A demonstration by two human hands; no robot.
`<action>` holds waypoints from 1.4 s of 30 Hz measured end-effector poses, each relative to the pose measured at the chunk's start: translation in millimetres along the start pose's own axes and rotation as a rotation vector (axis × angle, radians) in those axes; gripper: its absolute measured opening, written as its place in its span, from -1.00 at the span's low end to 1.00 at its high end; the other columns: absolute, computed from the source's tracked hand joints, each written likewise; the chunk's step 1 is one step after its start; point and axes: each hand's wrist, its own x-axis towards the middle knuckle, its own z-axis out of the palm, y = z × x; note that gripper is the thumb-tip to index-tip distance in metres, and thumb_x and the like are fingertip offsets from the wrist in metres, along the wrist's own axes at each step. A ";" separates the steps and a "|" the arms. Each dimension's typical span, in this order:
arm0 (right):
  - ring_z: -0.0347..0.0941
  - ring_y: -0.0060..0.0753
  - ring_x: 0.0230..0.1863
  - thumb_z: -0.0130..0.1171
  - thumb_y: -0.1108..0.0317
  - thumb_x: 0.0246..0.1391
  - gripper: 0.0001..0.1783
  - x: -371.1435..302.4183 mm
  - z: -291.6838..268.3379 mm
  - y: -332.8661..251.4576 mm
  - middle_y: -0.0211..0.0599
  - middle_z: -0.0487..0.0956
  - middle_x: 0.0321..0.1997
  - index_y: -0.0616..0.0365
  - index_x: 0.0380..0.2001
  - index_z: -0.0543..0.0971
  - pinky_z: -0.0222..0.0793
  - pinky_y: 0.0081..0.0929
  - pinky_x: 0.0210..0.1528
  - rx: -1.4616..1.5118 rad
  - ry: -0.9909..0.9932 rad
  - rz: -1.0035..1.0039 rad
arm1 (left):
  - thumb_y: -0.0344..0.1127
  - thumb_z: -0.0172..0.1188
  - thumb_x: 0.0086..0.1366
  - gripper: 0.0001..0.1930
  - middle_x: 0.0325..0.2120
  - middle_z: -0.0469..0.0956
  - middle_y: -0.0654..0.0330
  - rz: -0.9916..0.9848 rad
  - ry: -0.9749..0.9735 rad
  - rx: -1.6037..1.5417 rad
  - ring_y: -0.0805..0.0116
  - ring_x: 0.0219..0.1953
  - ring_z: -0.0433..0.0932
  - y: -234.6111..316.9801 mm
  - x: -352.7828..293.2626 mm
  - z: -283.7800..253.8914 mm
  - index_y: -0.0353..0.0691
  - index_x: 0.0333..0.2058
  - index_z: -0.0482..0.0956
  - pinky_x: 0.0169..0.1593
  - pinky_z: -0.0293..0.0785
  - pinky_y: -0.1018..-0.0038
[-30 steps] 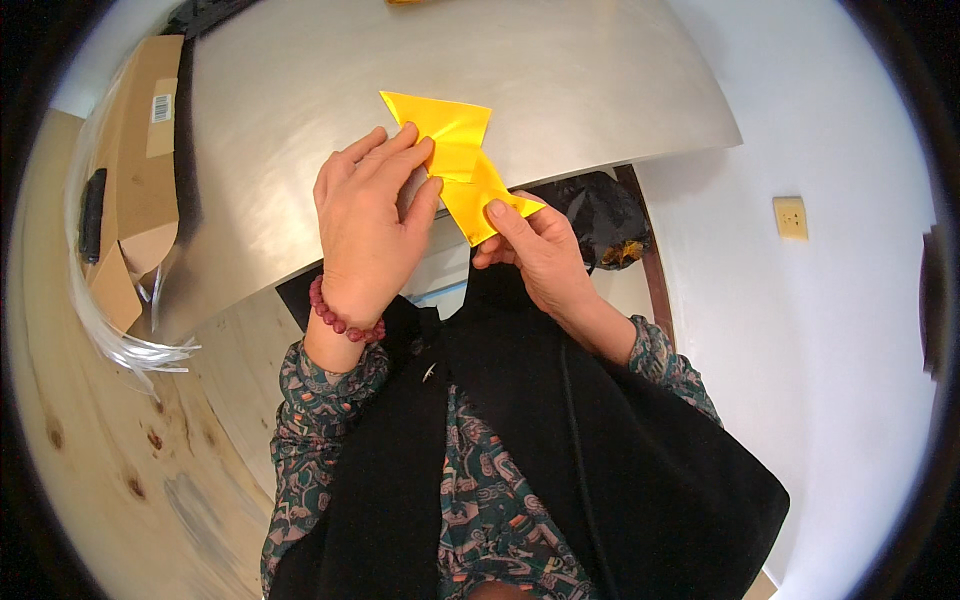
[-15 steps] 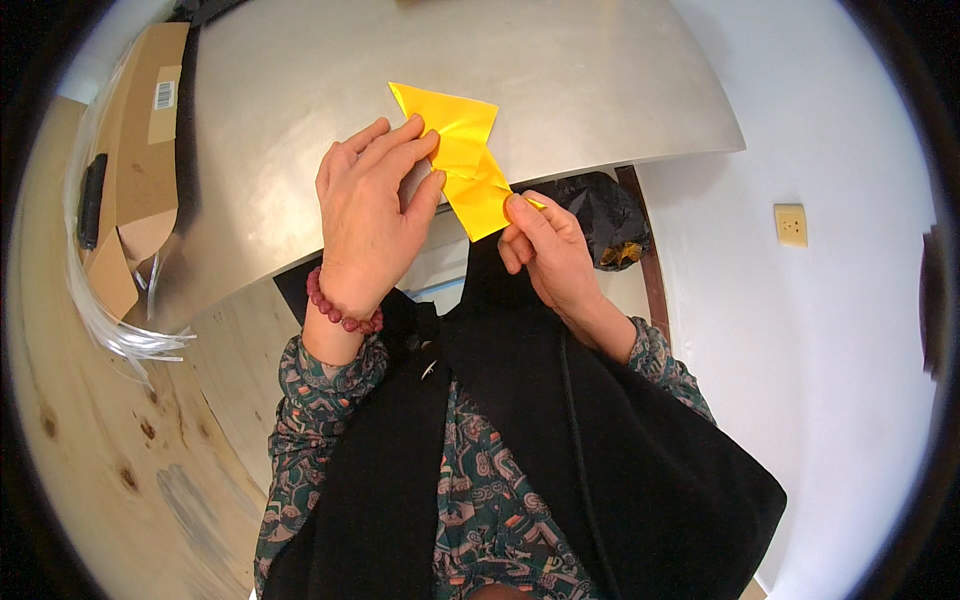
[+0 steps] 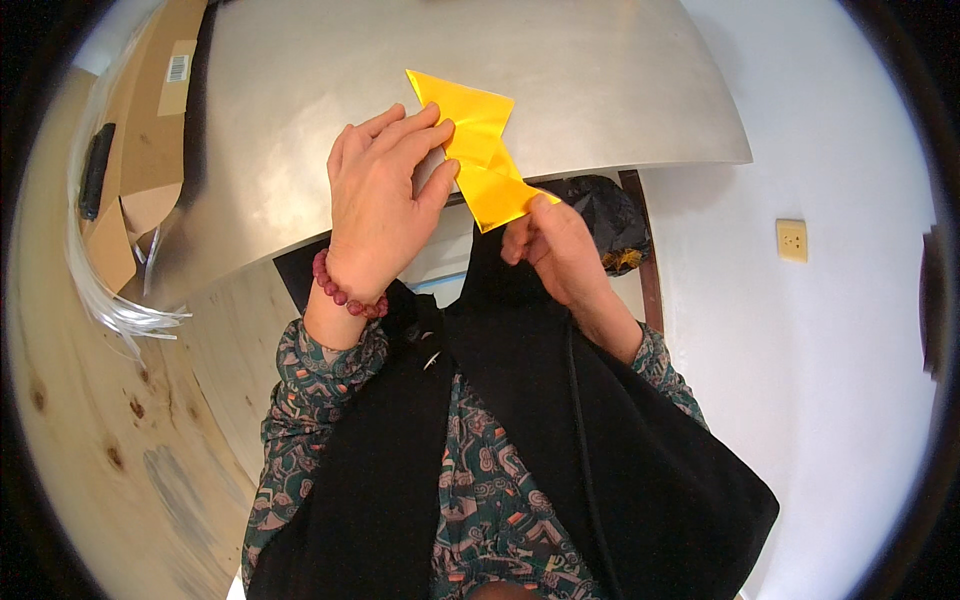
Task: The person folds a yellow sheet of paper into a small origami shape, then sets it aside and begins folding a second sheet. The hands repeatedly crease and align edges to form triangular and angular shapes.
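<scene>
At the near edge of the metal table (image 3: 620, 80): right hand (image 3: 568, 250) pinches the lower-right corner of folded yellow paper (image 3: 485, 155); left hand (image 3: 382, 200) loosely spread, tips on its left edge. Looks like working that corner; calls for steady left pressure. Farther left: brown carton (image 3: 150, 150), barcode label (image 3: 177, 80), print illegible.
</scene>
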 end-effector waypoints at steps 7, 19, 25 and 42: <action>0.44 -0.56 -0.47 0.20 -0.04 0.52 -0.47 3.4 -1.6 11.4 -0.44 0.53 -0.55 0.23 -0.36 0.69 0.33 -0.56 -0.36 -0.154 -0.149 -0.003 | -0.28 0.43 0.33 -0.62 0.22 0.70 0.19 0.016 -0.014 0.016 0.01 0.34 0.52 1.5 -0.9 -2.1 -0.15 0.11 0.78 0.43 0.31 0.11; 0.34 -0.60 -0.54 0.16 0.01 0.56 -0.48 2.6 3.3 14.5 -0.49 0.45 -0.59 0.19 -0.42 0.61 0.27 -0.55 -0.41 -0.180 -0.249 0.020 | -0.26 0.44 0.32 -0.62 0.24 0.69 0.23 0.014 -0.028 0.034 0.03 0.34 0.51 -1.6 -3.2 -3.6 -0.10 0.11 0.79 0.43 0.28 0.10; 0.62 -0.49 -0.38 0.20 0.07 0.53 -0.60 -0.5 -2.5 4.1 -0.28 0.67 -0.31 0.27 -0.09 0.63 0.56 -0.53 -0.24 -0.119 -0.064 0.066 | -0.21 0.43 0.32 -0.68 0.18 0.71 0.28 -0.030 -0.005 -0.036 0.04 0.36 0.48 -1.0 -3.4 0.3 -0.07 0.02 0.81 0.52 0.11 -0.13; 0.64 -0.62 0.03 0.37 0.54 0.33 -0.46 -26.1 15.8 -34.6 -0.33 0.64 0.13 0.24 0.34 0.53 0.58 -0.64 0.04 -0.554 -0.016 -0.460 | -0.36 0.42 0.42 -0.56 0.22 0.55 0.09 -0.306 0.015 -0.711 0.36 0.02 0.69 28.2 -48.1 -20.7 -0.25 0.23 0.60 -0.05 0.62 0.49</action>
